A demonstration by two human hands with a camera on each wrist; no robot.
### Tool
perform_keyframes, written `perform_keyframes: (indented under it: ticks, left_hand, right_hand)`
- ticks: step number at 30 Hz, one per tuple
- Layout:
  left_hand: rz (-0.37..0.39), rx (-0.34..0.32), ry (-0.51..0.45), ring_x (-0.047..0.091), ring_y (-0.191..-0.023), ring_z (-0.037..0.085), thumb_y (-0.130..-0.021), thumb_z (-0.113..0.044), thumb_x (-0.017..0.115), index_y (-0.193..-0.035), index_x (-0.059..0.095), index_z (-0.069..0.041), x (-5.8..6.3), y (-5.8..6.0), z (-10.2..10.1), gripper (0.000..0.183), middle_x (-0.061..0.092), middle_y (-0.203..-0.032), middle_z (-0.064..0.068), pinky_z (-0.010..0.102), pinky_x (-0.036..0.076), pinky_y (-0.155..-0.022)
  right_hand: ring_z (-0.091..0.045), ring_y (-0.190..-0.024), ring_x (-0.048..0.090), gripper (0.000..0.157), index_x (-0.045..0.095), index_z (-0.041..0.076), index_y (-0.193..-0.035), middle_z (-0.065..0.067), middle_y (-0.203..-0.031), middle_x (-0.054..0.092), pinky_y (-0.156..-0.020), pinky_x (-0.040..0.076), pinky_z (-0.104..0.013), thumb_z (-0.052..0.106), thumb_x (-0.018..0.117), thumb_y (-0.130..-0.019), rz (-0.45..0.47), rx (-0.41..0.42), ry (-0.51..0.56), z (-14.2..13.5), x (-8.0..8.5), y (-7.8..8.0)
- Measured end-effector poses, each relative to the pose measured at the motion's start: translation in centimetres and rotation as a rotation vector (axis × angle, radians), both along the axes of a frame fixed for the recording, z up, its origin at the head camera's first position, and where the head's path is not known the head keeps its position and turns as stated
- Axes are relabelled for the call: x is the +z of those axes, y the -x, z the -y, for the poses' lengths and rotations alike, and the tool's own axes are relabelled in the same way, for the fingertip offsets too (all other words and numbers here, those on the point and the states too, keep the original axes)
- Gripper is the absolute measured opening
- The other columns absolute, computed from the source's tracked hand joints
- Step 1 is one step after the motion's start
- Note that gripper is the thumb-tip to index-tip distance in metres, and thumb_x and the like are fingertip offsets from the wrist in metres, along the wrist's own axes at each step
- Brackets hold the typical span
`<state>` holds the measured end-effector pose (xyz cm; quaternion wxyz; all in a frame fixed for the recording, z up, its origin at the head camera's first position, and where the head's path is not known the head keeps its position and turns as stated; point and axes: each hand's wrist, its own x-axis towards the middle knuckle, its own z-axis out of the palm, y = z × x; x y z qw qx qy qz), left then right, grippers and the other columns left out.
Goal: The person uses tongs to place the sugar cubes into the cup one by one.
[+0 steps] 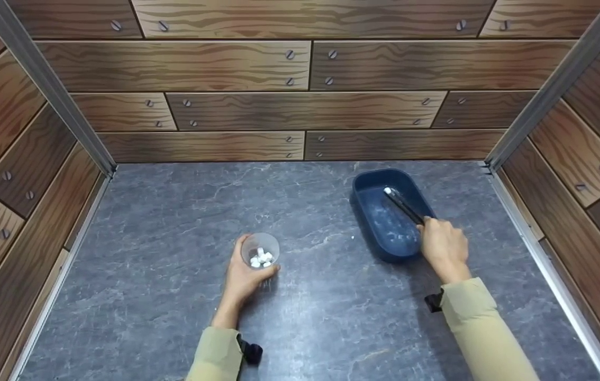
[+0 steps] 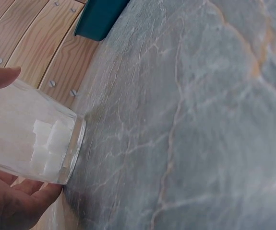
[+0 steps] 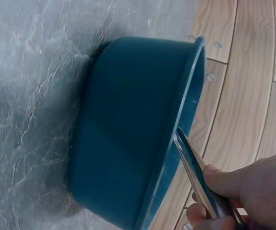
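On the near left of the tabletop, my left hand [image 1: 243, 281] grips a clear cup [image 1: 250, 244], thumb on one side and fingers on the other. Several small white cubes [image 2: 51, 146] like sugar cubes lie at the cup's bottom, which is close to the tabletop. My right hand [image 1: 444, 247] holds slim dark tongs [image 1: 405, 206] between thumb and fingers. Their tips reach over the rim into a dark blue oblong tub [image 1: 379, 239]. A single white cube [image 1: 388, 190] shows right at the tips; the tub's wall hides them in the right wrist view.
The grey marbled tabletop [image 1: 173, 211] is enclosed by wood-patterned panels [image 1: 239, 111] at the back and both sides. Metal strips [image 1: 548, 275] run along the side edges. A tiny white speck [image 1: 353, 237] lies left of the tub.
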<state>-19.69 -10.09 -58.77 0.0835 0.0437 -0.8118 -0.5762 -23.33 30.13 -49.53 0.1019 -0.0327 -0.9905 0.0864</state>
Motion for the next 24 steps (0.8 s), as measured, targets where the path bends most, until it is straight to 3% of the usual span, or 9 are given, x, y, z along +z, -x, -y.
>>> perform_keyframes:
  ticks: [11, 18, 24]
  left_hand:
    - [0.013, -0.003, -0.006, 0.048, -0.112, 0.026, -0.052, -0.03, 0.087, -0.135, 0.037, -0.014, 0.2, -0.1, 0.0, 0.099, 0.048, -0.127, 0.009, 0.041, 0.04, -0.091]
    - [0.013, 0.002, -0.001, 0.047, -0.112, 0.026, -0.051, -0.03, 0.087, -0.134, 0.038, -0.015, 0.0, 0.0, 0.0, 0.098, 0.048, -0.126, 0.01, 0.042, 0.039, -0.092]
    - [0.014, 0.009, 0.012, 0.047, -0.113, 0.026, -0.051, -0.029, 0.087, -0.135, 0.037, -0.015, 0.1, 0.0, 0.0, 0.099, 0.048, -0.127, 0.01, 0.041, 0.039, -0.092]
  right_hand:
    - [-0.038, -0.053, 0.053, 0.03, 0.062, 0.003, -0.11, -0.023, -0.081, 0.061, -0.04, 0.038, -0.048, 0.026, 0.054, -0.092, -0.009, 0.041, 0.012, 1.3, 0.8, -2.4]
    - [-0.037, -0.05, 0.051, 0.027, 0.064, 0.004, -0.104, -0.019, -0.076, 0.061, -0.039, 0.037, -0.046, 0.025, 0.057, -0.09, -0.079, 0.111, 0.044, 2.3, 1.0, -3.9]
    - [-0.03, -0.051, 0.051, 0.028, 0.065, 0.009, -0.11, -0.015, -0.083, 0.063, -0.041, 0.038, -0.041, 0.027, 0.059, -0.088, -0.09, 0.159, 0.119, 3.9, 1.8, -5.3]
